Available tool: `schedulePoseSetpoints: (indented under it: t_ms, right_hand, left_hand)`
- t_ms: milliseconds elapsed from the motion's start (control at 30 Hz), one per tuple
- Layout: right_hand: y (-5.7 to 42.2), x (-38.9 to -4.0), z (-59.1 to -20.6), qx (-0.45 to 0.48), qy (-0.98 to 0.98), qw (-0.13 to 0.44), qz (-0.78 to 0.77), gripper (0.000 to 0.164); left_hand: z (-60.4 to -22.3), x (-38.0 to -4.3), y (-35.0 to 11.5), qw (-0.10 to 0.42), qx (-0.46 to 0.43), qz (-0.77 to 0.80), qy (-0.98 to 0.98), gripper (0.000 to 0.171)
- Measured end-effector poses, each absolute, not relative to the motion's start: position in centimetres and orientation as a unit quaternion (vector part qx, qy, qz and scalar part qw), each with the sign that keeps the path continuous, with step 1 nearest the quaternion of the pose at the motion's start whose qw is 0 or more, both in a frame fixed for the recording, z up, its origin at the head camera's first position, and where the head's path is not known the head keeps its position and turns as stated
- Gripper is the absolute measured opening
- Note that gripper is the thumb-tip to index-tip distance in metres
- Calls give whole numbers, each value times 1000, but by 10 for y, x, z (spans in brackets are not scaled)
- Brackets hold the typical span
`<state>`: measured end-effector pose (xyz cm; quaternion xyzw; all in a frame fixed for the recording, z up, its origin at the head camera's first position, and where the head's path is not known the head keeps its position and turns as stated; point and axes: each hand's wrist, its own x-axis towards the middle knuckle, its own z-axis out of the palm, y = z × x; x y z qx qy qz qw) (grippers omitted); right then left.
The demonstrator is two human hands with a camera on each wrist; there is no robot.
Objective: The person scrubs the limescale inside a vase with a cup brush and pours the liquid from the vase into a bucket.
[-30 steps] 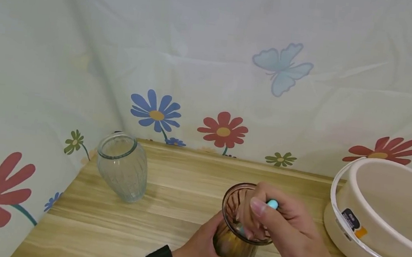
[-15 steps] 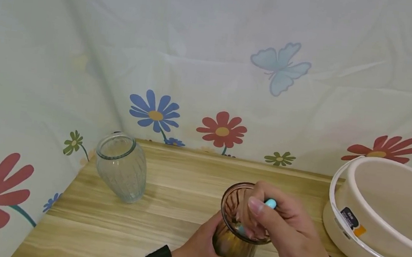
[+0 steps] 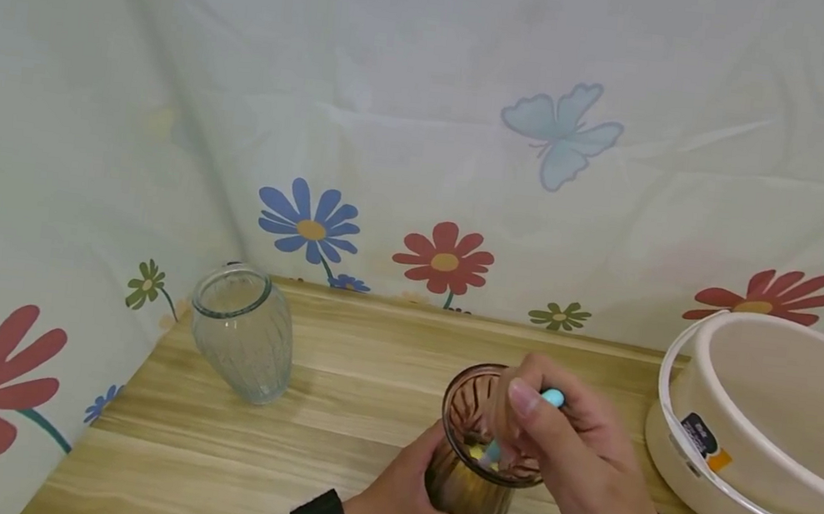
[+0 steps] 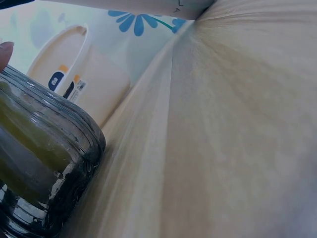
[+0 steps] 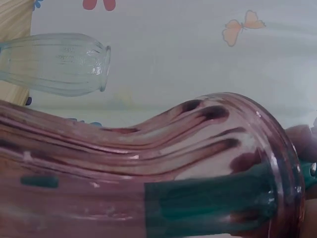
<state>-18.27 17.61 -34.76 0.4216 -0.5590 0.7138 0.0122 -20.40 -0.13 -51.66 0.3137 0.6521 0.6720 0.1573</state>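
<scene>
An amber-brown ribbed glass vase [image 3: 465,497] leans slightly at the front of the table. My left hand [image 3: 398,494] grips its lower body, thumb along the near side. Over the flared mouth, my right hand [image 3: 589,472] holds a turquoise-handled bottle brush [image 3: 552,397], fingers curled round the handle and partly inside the rim. Something yellow [image 3: 476,451] shows beside the shaft within the vase. Through the thick glass base [image 4: 74,163] in the left wrist view, a yellow-green mass appears. In the right wrist view the teal handle [image 5: 218,203] shows through the glass neck.
A clear glass vase [image 3: 244,352] stands at the back left of the wooden table [image 3: 347,367]. At the right sits a cream bucket [image 3: 675,477] with a pale carrying handle. A floral sheet [image 3: 393,146] hangs behind.
My right hand has risen slightly with the brush, so its handle end sits higher and yellow shows in the mouth of the vase. The left hand keeps its grip in place.
</scene>
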Motion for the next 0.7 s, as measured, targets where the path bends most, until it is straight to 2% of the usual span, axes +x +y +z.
schedulePoseSetpoints:
  t_ms: [233,433,700]
  right_hand:
    - [171,-183,-351,418,-549,88,718,32]
    - [175,-189,-352,460,-455,100,756,30]
    - [188,-195,-353,508,-335,134,782,25]
  left_hand:
    - [-519,-203,0,164,312,679,644,92]
    - [-518,-205,0,156,313,674,651,95]
    - [-520,-205,-3,179,303,675,649,95]
